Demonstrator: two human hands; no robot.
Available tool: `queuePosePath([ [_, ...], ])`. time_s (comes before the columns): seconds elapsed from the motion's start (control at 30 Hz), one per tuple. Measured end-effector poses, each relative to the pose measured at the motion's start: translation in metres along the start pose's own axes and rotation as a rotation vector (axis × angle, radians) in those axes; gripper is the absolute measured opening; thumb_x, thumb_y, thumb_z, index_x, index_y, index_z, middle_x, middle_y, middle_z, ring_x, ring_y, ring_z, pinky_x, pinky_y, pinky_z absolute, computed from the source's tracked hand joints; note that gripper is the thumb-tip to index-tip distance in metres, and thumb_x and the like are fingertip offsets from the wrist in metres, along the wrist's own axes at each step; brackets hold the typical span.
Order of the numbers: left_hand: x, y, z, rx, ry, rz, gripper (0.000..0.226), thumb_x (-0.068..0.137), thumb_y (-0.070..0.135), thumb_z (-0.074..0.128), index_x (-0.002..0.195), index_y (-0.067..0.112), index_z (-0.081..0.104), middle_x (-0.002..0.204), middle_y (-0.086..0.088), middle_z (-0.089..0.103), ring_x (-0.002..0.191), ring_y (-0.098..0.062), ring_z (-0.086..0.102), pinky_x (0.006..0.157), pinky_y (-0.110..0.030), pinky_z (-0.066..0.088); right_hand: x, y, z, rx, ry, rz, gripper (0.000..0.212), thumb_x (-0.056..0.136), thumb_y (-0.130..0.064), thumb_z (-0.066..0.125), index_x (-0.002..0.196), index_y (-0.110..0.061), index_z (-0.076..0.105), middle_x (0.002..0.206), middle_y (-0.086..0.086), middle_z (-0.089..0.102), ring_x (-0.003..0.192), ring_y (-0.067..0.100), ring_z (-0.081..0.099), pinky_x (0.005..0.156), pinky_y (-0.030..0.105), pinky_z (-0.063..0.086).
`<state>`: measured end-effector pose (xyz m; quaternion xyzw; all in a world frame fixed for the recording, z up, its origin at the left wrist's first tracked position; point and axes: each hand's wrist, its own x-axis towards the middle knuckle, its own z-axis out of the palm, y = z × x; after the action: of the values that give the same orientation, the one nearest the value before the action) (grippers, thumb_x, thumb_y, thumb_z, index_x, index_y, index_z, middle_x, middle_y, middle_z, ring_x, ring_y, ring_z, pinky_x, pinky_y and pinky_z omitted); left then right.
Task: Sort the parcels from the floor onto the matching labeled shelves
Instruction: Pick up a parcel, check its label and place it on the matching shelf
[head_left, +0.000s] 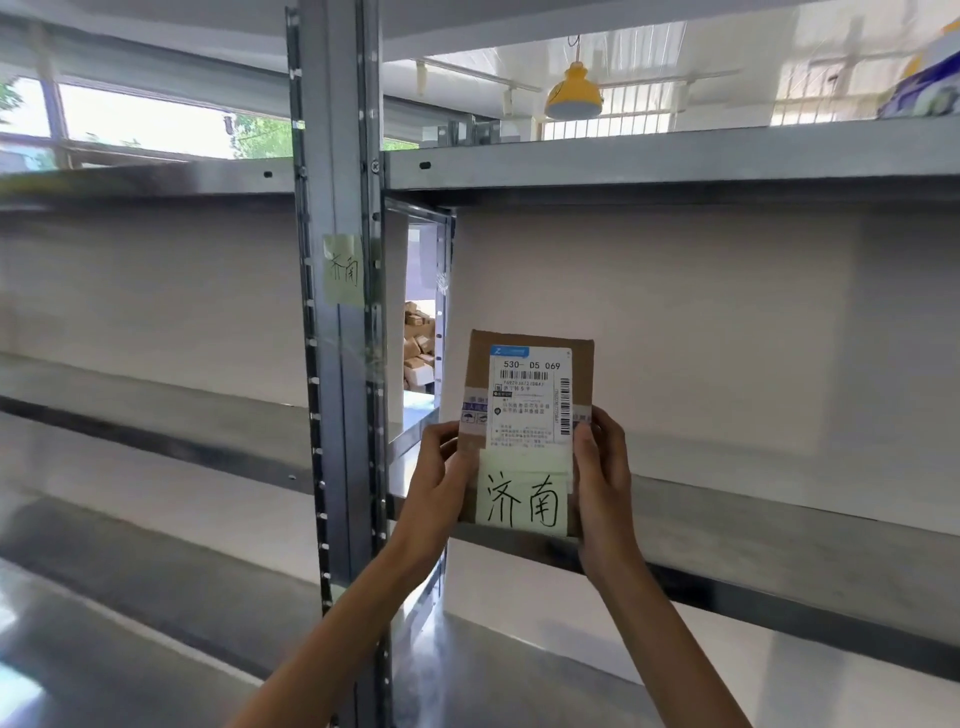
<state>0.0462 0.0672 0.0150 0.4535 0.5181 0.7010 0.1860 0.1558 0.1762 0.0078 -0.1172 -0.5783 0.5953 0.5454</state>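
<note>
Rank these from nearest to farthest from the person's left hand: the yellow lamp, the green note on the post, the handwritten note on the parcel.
1. Handwritten note, on the parcel that the left hand grips.
2. Green note, up-left on the post.
3. Yellow lamp, high up, farthest back.

You face a grey metal rack whose slotted upright (337, 395) bears a pale green note (343, 267) handwritten 济南. To its right, the middle shelf (779, 519) runs bare against a white back panel, and the parcel (524, 395) reaches down to its front lip; whether it rests there is unclear. On the upper shelf (675, 158), a blue-and-white pack (922, 88) lies at the far right.
</note>
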Motion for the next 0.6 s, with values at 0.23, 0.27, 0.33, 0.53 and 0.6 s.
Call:
queuePosePath([
  [0.23,0.01,-0.005,-0.023,0.006,-0.059,0.024,0.01,0.096,0.03,0.044,0.106,0.033,0.044,0.109,0.006,0.061,0.088,-0.008,0.07,0.06,-0.021,0.056,-0.002,0.004,0.018,-0.051,0.052,-0.029,0.034,0.081,-0.05,0.052,0.114,-0.042,0.052,0.118,-0.011,0.065,0.097,0.006,0.068,0.066,0.024,0.058],
  [0.27,0.009,-0.004,-0.027,0.005,-0.067,0.018,0.011,0.096,0.03,0.044,0.106,0.035,0.044,0.11,0.007,0.061,0.089,-0.007,0.07,0.06,-0.021,0.056,-0.004,0.004,0.021,-0.067,0.057,-0.03,0.036,0.08,-0.052,0.052,0.115,-0.045,0.052,0.117,-0.013,0.065,0.097,0.005,0.068,0.065,0.024,0.058],
  [0.33,0.009,-0.003,-0.037,0.01,-0.08,0.008,0.013,0.096,0.029,0.044,0.107,0.037,0.044,0.112,0.007,0.061,0.088,-0.006,0.07,0.06,-0.02,0.056,-0.008,0.004,0.03,-0.094,0.066,-0.035,0.038,0.079,-0.055,0.052,0.116,-0.049,0.052,0.116,-0.016,0.065,0.097,0.005,0.068,0.063,0.025,0.058],
  [0.53,0.0,0.006,-0.067,0.013,-0.107,0.018,0.026,0.095,0.029,0.047,0.12,0.033,0.044,0.125,0.004,0.056,0.091,-0.005,0.069,0.063,-0.021,0.057,-0.023,0.001,0.057,-0.139,0.096,-0.05,0.053,0.076,-0.062,0.052,0.126,-0.049,0.048,0.109,-0.025,0.067,0.097,0.006,0.069,0.062,0.029,0.06],
  [0.6,-0.004,0.007,-0.075,0.019,-0.108,0.018,0.032,0.095,0.028,0.046,0.127,0.029,0.044,0.129,0.001,0.055,0.1,-0.012,0.067,0.072,-0.028,0.06,-0.028,0.0,0.064,-0.149,0.092,-0.049,0.054,0.076,-0.062,0.053,0.128,-0.049,0.048,0.11,-0.025,0.067,0.098,0.006,0.068,0.065,0.031,0.06],
])
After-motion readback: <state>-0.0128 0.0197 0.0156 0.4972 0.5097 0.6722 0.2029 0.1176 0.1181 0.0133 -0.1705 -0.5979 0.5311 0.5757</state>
